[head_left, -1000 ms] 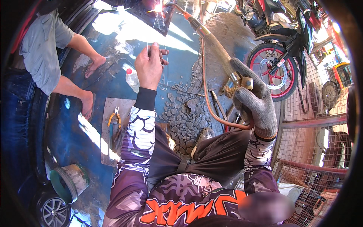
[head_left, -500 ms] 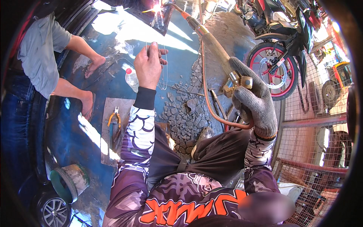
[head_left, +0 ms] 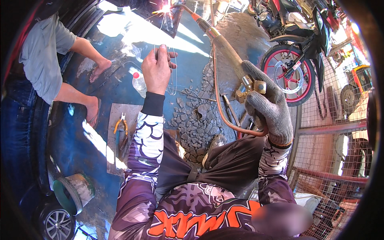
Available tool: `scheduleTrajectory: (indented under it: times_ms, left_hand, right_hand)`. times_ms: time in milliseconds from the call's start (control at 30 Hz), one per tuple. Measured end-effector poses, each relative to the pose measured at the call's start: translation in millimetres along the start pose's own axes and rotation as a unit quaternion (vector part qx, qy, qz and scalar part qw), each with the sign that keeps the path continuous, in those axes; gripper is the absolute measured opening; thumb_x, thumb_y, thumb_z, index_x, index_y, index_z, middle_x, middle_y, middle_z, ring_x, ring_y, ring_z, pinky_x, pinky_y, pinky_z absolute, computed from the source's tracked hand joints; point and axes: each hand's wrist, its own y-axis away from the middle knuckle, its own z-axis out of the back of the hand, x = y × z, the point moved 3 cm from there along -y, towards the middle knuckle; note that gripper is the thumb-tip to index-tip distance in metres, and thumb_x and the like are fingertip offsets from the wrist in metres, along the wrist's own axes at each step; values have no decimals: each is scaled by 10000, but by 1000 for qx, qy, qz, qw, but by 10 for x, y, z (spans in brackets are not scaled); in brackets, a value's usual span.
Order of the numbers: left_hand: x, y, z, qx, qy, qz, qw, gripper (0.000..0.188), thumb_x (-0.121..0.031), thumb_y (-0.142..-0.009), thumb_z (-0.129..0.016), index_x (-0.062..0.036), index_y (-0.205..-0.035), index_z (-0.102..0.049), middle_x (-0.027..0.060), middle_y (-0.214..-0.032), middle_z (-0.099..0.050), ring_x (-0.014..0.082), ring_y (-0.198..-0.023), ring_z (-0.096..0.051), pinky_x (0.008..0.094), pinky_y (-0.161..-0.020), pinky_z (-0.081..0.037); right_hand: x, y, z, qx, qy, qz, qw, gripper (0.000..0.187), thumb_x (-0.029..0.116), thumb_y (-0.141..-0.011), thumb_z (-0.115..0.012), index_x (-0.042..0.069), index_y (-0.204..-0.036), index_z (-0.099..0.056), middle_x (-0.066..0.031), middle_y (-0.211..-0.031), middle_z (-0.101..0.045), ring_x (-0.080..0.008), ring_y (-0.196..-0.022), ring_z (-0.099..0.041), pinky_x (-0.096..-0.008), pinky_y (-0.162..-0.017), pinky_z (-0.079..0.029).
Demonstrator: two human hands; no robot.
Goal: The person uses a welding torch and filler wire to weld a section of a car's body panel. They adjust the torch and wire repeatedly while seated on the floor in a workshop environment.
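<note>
Head view: left hand [head_left: 157, 73], bare, upper middle of frame, pinches thin wire rod [head_left: 173, 60]. Right hand [head_left: 267, 105], grey glove, middle right, grips torch [head_left: 224, 44]. Torch tip sparks at top. Pliers [head_left: 121, 125] on floor, middle left.

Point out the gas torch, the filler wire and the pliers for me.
gas torch [head_left: 251, 86]: head view, brass valve body.
filler wire [head_left: 173, 80]: head view, thin loop beside the hand.
pliers [head_left: 121, 125]: head view, orange handles.

Count: 1 gas torch [head_left: 224, 44], 1 filler wire loop [head_left: 172, 76], 1 plastic bottle [head_left: 139, 84], 1 pliers [head_left: 121, 125], 1 motorcycle [head_left: 300, 36], 1 bucket [head_left: 74, 194].
</note>
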Motion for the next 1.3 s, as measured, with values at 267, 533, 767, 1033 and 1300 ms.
scheduleTrajectory:
  times_ms: [267, 533, 767, 1033, 1300]
  left_hand:
    - [-3, 14, 8, -7, 18, 3, 1000, 431, -320, -1105, -504, -17, -806, -571, 117, -840, -759, 118, -544, -650, 263, -488, -470]
    - [4, -1, 7, 6, 10, 1, 1000, 429, -336, -1104, -509, -35, -803, -561, 118, -861, -768, 119, -565, -666, 259, -499, -487]
    - [6, -3, 21, 8, -8, 1, 1000, 434, -345, -1108, -503, -52, -791, -551, 126, -909, -787, 129, -591, -698, 257, -515, -521]
    - [7, -20, 15, 14, -22, -5, 1000, 423, -333, -1110, -497, -56, -795, -554, 129, -913, -786, 123, -589, -695, 252, -516, -520]
    - [14, -20, 15, 13, -17, -3, 1000, 419, -325, -1109, -504, -59, -789, -552, 129, -910, -787, 119, -580, -689, 253, -516, -520]
  right_hand:
    - [10, 14, -1, -7, -4, -11, 1000, 666, 83, -912, -735, 26, -1536, -511, -36, -1128, -662, -60, -825, -575, -220, -708, -515]
    - [-10, 0, 4, 3, -7, 8, 1000, 665, 69, -921, -730, 26, -1543, -499, -41, -1114, -666, -59, -813, -578, -227, -688, -512]
    - [-1, 12, 1, 5, 15, 15, 1000, 665, 83, -925, -736, 30, -1544, -500, -42, -1097, -668, -59, -820, -590, -223, -681, -516]
    - [-9, 11, 4, 12, -1, 10, 1000, 669, 84, -922, -739, 26, -1544, -498, -47, -1123, -665, -64, -838, -602, -224, -690, -524]
    - [3, 15, -20, 0, -14, 17, 1000, 669, 82, -920, -745, 16, -1539, -500, -49, -1129, -667, -68, -840, -604, -228, -691, -521]
